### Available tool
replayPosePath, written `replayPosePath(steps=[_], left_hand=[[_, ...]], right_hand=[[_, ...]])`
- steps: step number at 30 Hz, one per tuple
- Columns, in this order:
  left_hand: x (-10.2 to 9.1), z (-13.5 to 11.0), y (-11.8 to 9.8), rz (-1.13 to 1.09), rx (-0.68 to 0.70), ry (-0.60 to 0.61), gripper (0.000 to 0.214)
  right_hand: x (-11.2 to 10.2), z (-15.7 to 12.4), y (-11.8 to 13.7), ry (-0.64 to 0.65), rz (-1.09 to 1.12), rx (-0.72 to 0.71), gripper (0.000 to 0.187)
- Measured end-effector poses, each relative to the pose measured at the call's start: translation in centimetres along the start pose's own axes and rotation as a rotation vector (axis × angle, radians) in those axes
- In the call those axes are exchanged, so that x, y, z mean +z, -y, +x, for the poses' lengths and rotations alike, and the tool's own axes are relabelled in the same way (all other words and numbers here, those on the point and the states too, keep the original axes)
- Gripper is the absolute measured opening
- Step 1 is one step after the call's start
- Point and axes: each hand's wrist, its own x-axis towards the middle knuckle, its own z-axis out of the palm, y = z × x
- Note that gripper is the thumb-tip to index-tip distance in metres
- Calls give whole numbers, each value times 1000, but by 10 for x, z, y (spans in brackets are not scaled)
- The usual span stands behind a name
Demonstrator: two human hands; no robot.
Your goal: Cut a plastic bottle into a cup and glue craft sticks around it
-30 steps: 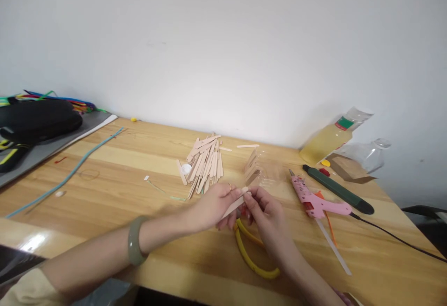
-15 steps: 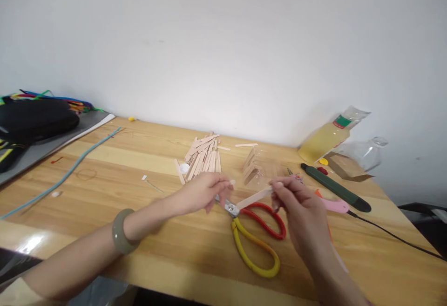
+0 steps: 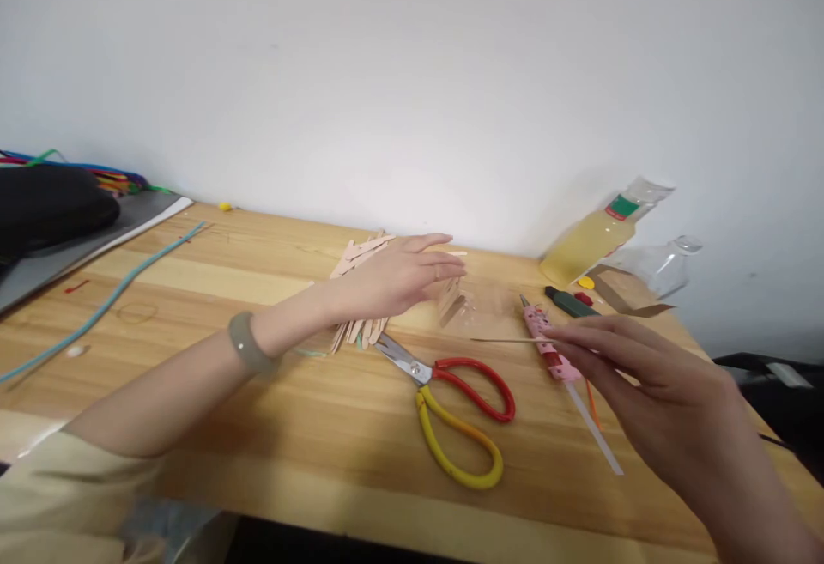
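My right hand (image 3: 644, 392) pinches one wooden craft stick (image 3: 505, 340) at its end, seen edge-on and pointing left. My left hand (image 3: 402, 276), fingers stretched out, reaches over a pile of wooden craft sticks (image 3: 360, 255). Its fingertips are just above a clear plastic piece (image 3: 473, 311) with several craft sticks at its left side; whether they touch it I cannot tell. Scissors with one red and one yellow handle (image 3: 444, 409) lie partly open between my hands. A pink glue gun (image 3: 547, 345) with a white glue stick lies behind my right fingers.
A bottle of yellow liquid (image 3: 583, 242) leans by the wall at the right, beside a clear bottle (image 3: 673, 268). A dark green tool (image 3: 570, 302) lies before them. On the left are a blue cord (image 3: 122, 294) and a black case (image 3: 55, 208).
My left hand has moved up and away from the scissors, over the stick pile. My right hand has drawn right with the craft stick, which has turned edge-on.
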Motion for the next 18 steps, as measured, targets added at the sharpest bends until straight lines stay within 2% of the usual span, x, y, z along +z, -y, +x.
replayPosePath(steps=[3, 6, 13, 18], left_hand=[[2, 22, 0, 3, 71, 123, 29], [3, 33, -1, -22, 96, 151, 16], [4, 42, -4, -104, 49, 215, 25], [11, 44, -2, -140, 49, 208, 29]], right_hand=[[9, 6, 7, 67, -146, -155, 22], [18, 12, 11, 73, -266, -171, 23], [31, 20, 3, 146, -221, -273, 13], [36, 20, -7, 153, -206, -242, 10]])
